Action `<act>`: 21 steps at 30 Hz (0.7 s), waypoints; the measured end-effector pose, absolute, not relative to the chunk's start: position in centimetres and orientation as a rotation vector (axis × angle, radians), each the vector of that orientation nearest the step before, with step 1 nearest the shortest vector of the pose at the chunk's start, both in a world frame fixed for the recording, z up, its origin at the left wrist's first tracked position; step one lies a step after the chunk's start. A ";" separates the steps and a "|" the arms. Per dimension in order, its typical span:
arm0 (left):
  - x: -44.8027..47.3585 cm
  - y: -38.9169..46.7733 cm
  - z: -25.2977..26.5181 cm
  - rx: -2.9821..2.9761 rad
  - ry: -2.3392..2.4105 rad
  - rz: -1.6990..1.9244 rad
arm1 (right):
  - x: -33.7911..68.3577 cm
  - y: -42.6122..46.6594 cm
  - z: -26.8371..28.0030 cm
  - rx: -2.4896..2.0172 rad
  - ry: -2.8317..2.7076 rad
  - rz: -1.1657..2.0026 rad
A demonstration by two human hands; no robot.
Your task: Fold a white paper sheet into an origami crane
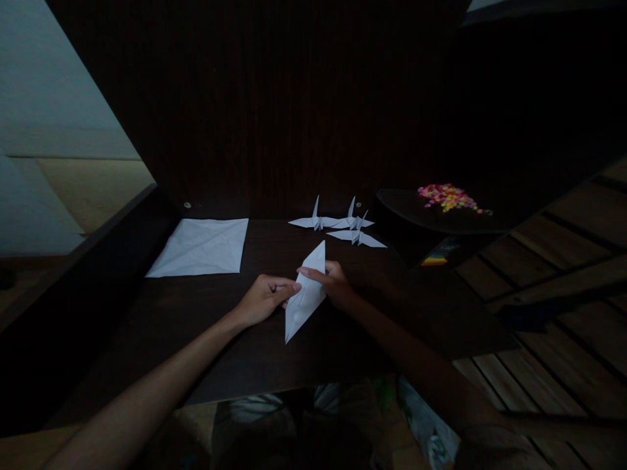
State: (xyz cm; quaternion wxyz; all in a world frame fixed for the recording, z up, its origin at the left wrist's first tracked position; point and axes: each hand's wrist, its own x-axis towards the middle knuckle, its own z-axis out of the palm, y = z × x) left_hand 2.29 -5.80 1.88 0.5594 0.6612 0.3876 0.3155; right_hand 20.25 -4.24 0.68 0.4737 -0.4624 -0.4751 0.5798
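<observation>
– Where is the folded paper held?

– Above the middle of the dark table; its left edge is pinched narrowly by the left hand, and its right side is gripped by the right hand, with the thumb laid on top

– And what can be seen beyond it?

– Three paper cranes are grouped at the far side, a creased sheet is spread far left, and colourful pieces are heaped far right
</observation>
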 end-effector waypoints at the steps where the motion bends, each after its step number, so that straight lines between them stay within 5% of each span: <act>1: 2.3 -5.8 1.8 1.548 0.916 0.769 | 20.2 -4.3 0.8 -1.120 -1.168 1.431; 21: 2.4 -6.2 2.7 1.426 0.924 0.690 | 20.2 -4.1 0.4 -1.032 -1.104 1.633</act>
